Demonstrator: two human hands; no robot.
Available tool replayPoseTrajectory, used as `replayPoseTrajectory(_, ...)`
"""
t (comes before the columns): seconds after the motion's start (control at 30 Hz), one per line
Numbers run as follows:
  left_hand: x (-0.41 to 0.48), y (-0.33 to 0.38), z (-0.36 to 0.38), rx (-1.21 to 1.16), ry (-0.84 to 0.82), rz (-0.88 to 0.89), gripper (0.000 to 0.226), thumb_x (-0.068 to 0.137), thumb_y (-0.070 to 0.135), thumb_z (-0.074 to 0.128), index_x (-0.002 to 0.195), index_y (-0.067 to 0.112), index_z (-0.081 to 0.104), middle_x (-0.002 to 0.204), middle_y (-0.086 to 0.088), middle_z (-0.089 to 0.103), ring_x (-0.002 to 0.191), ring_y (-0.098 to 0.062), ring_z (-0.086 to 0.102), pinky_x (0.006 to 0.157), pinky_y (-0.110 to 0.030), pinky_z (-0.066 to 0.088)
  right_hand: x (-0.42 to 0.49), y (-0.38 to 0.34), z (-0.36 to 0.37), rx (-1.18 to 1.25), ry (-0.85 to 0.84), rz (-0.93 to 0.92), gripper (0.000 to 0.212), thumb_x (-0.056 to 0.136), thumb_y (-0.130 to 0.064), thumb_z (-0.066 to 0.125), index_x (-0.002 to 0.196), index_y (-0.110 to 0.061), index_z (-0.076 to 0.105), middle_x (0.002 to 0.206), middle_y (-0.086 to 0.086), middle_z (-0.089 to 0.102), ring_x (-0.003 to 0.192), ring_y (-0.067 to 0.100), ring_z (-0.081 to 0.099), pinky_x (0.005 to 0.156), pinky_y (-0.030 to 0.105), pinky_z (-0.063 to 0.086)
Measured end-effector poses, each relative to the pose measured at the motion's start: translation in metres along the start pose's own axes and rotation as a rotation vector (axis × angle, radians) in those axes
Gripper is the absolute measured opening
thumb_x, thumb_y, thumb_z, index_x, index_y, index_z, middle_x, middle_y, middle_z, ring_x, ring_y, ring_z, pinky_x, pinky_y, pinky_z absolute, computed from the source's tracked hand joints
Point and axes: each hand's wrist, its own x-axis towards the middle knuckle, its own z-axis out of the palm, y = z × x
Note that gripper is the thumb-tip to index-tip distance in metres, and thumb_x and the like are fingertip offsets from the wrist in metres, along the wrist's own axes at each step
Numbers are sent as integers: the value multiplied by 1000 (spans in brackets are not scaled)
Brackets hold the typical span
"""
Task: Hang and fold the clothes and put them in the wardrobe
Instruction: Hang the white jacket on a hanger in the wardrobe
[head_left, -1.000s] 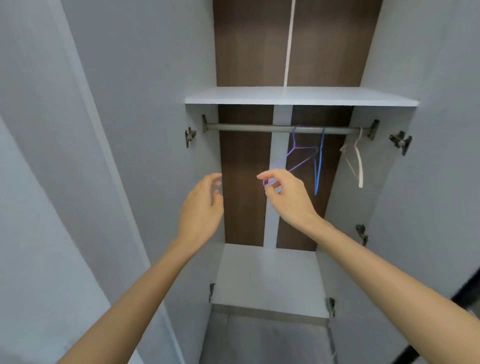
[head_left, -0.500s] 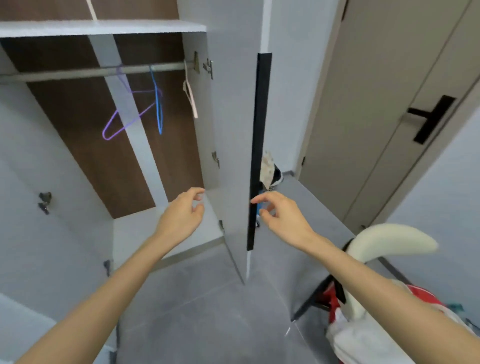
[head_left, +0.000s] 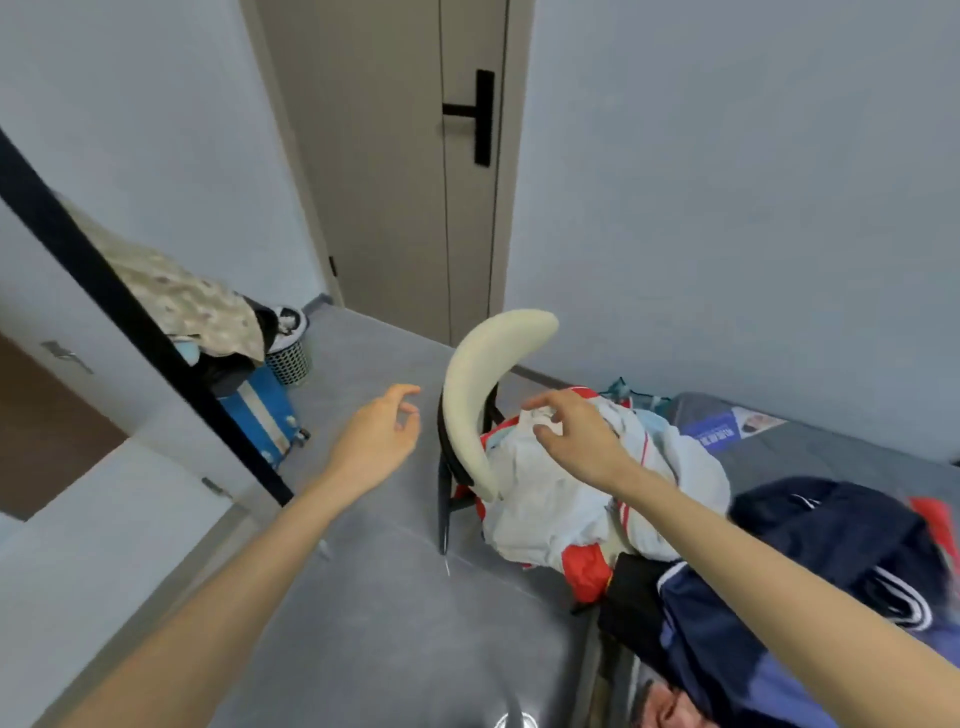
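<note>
The clothes are seen heaped on a chair (head_left: 470, 415) with a curved cream backrest and black legs. Uppermost lies a crumpled white garment (head_left: 561, 504) with red trim, and red fabric is seen under its lower edge. A navy garment (head_left: 800, 566) with white stripes is spread to the right of it, at the near edge of a grey bed (head_left: 831, 447).

The right hand (head_left: 574, 431) is held over the top of the white garment, its fingers loosely bent and spread, with nothing gripped; whether the fingertips touch the cloth cannot be told. The left hand (head_left: 382, 428) is held in the air just left of the backrest, above the grey floor (head_left: 363, 597), fingers relaxed and slightly curled, with nothing in it.

At the left edge the wardrobe door (head_left: 119, 291) is seen standing open, with a black strip along its edge. Behind it a blue suitcase (head_left: 260, 410) is seen, with a patterned cloth (head_left: 182, 296) draped above it and a mesh basket (head_left: 288, 356) just beside it. A closed room door (head_left: 389, 171) with a black handle (head_left: 480, 117) is seen in the far wall.
</note>
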Motion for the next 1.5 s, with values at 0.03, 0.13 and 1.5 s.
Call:
replayPoseTrajectory(0.03,6,5,10,-20,-28,22,36,97,18,45,133,19,48,115,1,62,96,-20,60,84,-34,48,-4,11,-3,-10,22,39,32,88,-7,56,119,-14,61,125,4,59,113,19,52,98,31,40)
replayPoseTrajectory(0.13,25,18,38,-64,-130,79,35,97,17,45,132,19,48,112,0,63,96,-20,59,83,-32,46,-15,40,-8,-29,84,177,33,87,-8,56,119,-14,62,131,4,56,125,22,45,107,39,35)
replayPoseTrajectory(1.5,223,45,315,18,-415,49,66,93,21,57,150,28,24,160,0,12,137,-21,35,99,-24,33,136,326,-12,296,-111,486,23,93,-29,58,86,-15,42,82,-2,49,84,19,50,68,29,35)
